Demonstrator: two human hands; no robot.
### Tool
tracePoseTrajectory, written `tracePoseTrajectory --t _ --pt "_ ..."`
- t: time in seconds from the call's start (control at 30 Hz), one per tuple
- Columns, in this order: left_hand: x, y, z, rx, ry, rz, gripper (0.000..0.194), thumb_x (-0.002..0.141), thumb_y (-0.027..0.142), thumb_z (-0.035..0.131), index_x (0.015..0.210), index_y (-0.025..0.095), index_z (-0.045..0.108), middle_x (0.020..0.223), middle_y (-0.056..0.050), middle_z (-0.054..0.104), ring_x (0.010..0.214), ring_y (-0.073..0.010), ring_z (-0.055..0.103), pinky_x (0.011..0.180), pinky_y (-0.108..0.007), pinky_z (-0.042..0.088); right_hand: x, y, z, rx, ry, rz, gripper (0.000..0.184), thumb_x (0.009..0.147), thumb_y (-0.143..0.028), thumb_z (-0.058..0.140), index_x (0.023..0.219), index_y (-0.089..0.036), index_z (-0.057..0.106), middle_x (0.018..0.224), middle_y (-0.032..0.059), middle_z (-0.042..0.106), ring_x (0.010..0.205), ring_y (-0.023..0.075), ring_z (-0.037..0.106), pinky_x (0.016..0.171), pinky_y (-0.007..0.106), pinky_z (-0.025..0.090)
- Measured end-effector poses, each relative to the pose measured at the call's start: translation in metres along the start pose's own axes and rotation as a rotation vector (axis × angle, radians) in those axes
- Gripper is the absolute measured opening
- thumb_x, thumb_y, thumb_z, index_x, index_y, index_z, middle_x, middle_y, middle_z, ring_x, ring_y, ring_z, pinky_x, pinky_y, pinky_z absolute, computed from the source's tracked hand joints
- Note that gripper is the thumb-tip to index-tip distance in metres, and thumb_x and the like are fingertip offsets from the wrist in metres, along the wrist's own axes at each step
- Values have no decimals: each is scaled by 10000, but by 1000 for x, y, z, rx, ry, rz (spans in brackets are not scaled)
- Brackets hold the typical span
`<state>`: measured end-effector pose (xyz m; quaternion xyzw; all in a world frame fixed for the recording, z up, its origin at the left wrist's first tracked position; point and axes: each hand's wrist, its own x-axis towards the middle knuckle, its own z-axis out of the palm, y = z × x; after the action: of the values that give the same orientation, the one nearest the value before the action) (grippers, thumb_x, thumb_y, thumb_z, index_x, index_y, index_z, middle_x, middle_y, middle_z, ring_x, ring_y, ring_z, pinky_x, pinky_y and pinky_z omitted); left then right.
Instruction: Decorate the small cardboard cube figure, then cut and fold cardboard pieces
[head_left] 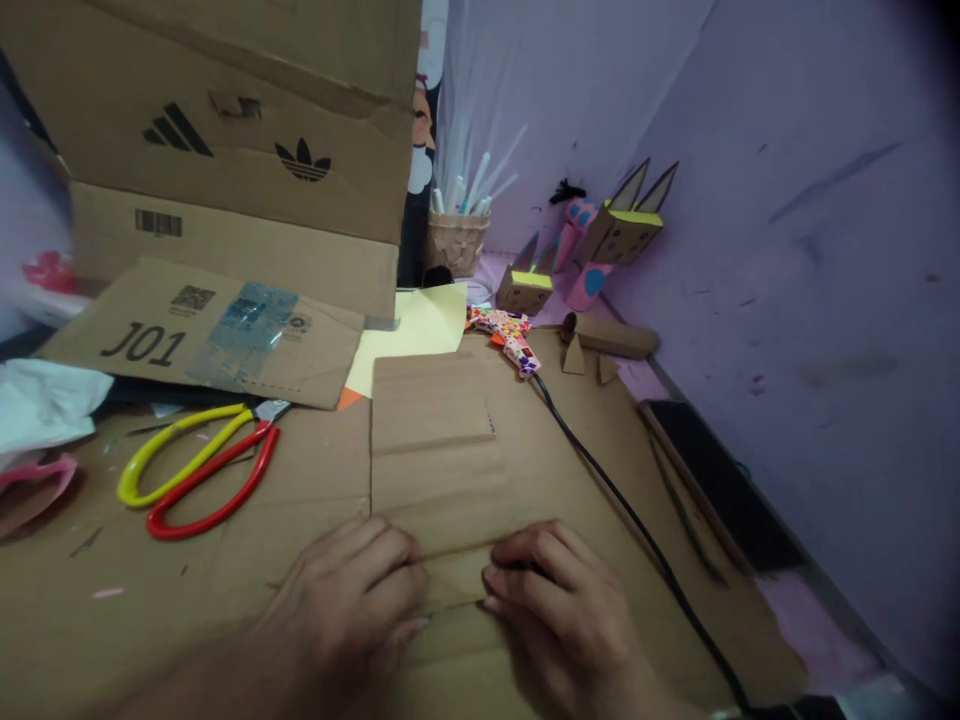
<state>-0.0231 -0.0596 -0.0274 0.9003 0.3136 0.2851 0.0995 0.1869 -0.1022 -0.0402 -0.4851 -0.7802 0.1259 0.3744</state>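
Note:
A creased piece of cardboard (435, 430) lies in front of me, its near edge lifted or folded between my hands. My left hand (352, 590) is closed on the left side of that edge, fingers curled over it. On the right side, my right hand (562, 600) pinches the same edge with thumb and fingertips. Off to the left are large scissors (206, 470) with one yellow and one red handle. A flower-patterned glue gun (506, 335) rests beyond the cardboard, its black cord (622, 500) running toward me on the right.
A big cardboard box (240, 210) with printed logos stands at the back left, beside yellow paper (416, 325). Behind are a basket of glue sticks (459, 240) and box-headed cardboard figures (622, 230). A cardboard tube (611, 336) and a dark tray (720, 485) lie along the right wall.

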Motion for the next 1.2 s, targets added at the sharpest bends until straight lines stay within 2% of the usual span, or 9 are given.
tracePoseTrajectory --t 0.13,0.23,0.37,0.43,0.67,0.83,0.97,1.07,1.2 --pt "4 10 -4 107 -92 -14 294 867 146 337 742 203 597 707 -13 591 649 -167 522 608 -303 431 0 2 1 -30 -86 -124 224 796 -70 499 964 -152 621 852 72 643 750 184 529 661 334 463" --pt "8 17 -8 209 -96 40 382 884 127 251 752 191 604 677 -21 587 634 -178 507 606 -319 412 1 2 4 -48 -143 -186 251 821 -61 468 1024 -112 605 899 94 646 775 184 535 701 323 475" --pt "11 22 -10 248 -138 143 306 862 87 327 862 168 621 818 -31 646 764 -174 540 696 -298 410 4 -2 11 -133 -58 -194 128 833 -121 543 924 -121 634 811 74 661 698 164 548 622 283 469" --pt "11 22 -9 275 -140 141 276 849 73 362 888 159 621 876 -39 656 827 -175 541 745 -292 403 7 -4 14 -152 -27 -188 110 847 -151 540 886 -135 641 772 61 664 667 156 553 600 277 465" --pt "10 24 -1 300 -107 49 307 863 102 317 860 169 616 751 -23 621 705 -165 518 688 -289 398 11 -6 10 -203 -55 -186 175 887 -174 480 906 -137 650 800 74 686 710 163 599 617 271 485" --pt "8 25 -3 320 -110 15 285 851 119 336 933 171 604 855 -39 624 807 -175 524 745 -288 402 7 -6 14 -239 4 -190 239 902 -130 417 886 -144 655 770 55 686 677 151 586 621 258 460" --pt "9 19 2 250 -132 -42 260 797 75 346 828 194 575 724 -11 587 662 -166 515 608 -284 394 8 -6 20 -255 36 -87 280 925 -200 385 811 -187 640 712 25 652 608 133 543 570 250 411" --pt "12 12 10 138 -140 -154 240 711 42 367 713 220 529 638 7 545 578 -171 498 521 -287 347 16 -5 17 -205 -3 -20 180 875 -200 484 771 -196 630 653 12 605 580 128 520 536 235 383" --pt "21 3 14 -81 -286 -351 164 723 92 416 660 210 510 641 -4 542 591 -170 513 545 -285 359 29 -2 8 -12 -125 91 157 849 -185 516 744 -181 633 632 18 573 583 125 522 530 222 375"
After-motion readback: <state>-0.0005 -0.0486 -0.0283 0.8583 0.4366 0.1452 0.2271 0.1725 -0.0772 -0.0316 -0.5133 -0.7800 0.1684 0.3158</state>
